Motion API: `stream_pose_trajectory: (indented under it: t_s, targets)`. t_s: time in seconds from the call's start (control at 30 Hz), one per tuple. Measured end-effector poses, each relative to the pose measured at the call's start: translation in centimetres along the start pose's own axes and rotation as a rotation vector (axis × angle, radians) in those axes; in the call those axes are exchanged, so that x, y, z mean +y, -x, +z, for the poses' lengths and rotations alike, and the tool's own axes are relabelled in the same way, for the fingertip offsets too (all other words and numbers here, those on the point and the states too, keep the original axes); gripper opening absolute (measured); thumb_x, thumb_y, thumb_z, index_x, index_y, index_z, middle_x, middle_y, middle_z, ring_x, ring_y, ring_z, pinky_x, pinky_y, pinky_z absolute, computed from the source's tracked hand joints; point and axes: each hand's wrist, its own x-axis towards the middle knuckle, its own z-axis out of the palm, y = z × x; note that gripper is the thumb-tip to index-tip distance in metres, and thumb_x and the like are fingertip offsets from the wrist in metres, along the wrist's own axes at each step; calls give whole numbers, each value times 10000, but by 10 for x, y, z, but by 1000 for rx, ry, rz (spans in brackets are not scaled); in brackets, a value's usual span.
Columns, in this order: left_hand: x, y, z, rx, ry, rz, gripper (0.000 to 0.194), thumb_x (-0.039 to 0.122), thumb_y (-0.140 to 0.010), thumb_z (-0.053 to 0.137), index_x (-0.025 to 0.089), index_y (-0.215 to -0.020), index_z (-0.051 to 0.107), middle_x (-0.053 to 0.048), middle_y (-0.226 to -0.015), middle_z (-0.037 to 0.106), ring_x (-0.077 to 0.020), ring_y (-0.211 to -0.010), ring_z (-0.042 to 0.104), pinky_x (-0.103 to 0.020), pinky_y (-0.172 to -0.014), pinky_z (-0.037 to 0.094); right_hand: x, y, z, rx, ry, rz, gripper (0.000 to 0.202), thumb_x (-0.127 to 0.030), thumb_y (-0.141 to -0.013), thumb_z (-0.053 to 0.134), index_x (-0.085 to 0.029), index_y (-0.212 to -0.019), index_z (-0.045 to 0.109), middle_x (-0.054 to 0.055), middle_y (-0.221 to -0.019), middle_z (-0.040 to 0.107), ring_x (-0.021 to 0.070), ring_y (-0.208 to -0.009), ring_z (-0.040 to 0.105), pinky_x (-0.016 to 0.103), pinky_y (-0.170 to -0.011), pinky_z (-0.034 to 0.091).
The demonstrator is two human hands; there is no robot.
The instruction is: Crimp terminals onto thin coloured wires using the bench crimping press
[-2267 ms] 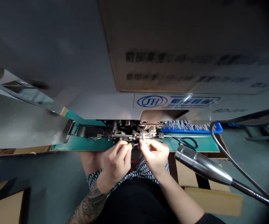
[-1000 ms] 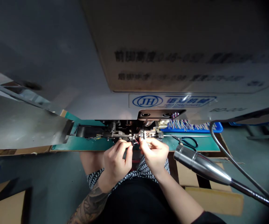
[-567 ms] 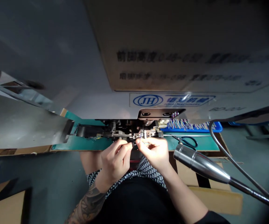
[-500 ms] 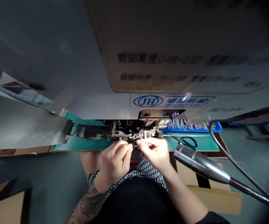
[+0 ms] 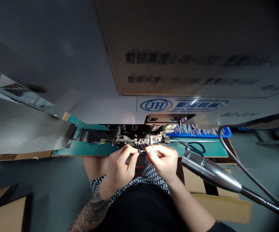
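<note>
My left hand [image 5: 123, 168] is closed in a pinch just in front of the crimping machine's metal mechanism [image 5: 139, 140]. A tiny dark piece shows at its fingertips, too small to name. Opposite it, my right hand [image 5: 164, 162] pinches thin wires [image 5: 144, 146], a bit of red and a dark strand showing above its fingertips. A small gap separates the two hands. The wire ends are too small to make out.
The machine's grey housing [image 5: 76, 71] overhangs the green table [image 5: 66, 150]. To the right are dark-handled scissors [image 5: 196, 147], a blue tray [image 5: 227, 132] of colourful wires and a metal lamp [image 5: 209, 170] on a flexible neck. Cardboard [image 5: 224, 207] lies below right.
My right hand has moved slightly right and toward me, and the fingertips have parted a little. The thin red and dark strands now show between the hands and the machine.
</note>
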Motion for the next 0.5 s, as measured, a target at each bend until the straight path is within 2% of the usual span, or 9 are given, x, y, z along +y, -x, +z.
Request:
stream_pose_trajectory:
  t_s: [0.2, 0.3, 0.5]
  targets:
    - [3, 1, 11, 100, -126, 64, 102, 125, -1038, 612, 198, -1001, 671, -59, -906, 768, -194, -825, 768, -301, -766, 604, 8, 0, 12, 195, 119, -181, 215, -301, -944, 778, -192, -761, 807, -20, -538, 626, 134, -445, 521, 255, -435, 461]
    - [3, 1, 12, 93, -151, 68, 99, 129, -1033, 619, 201, -988, 671, -58, -905, 775, -199, -820, 776, -302, -757, 609, 9, 0, 17, 230, 78, -143, 258, -324, -940, 779, -185, -722, 770, -19, -518, 606, 132, -427, 495, 250, -402, 439]
    - [-1, 3, 10, 93, -156, 47, 94, 125, -1018, 624, 200, -984, 668, -52, -894, 765, -198, -811, 772, -299, -746, 600, 7, -1, 22, 184, -2, -55, 281, -306, -925, 769, -189, -679, 703, -7, -545, 634, 129, -440, 491, 256, -424, 456]
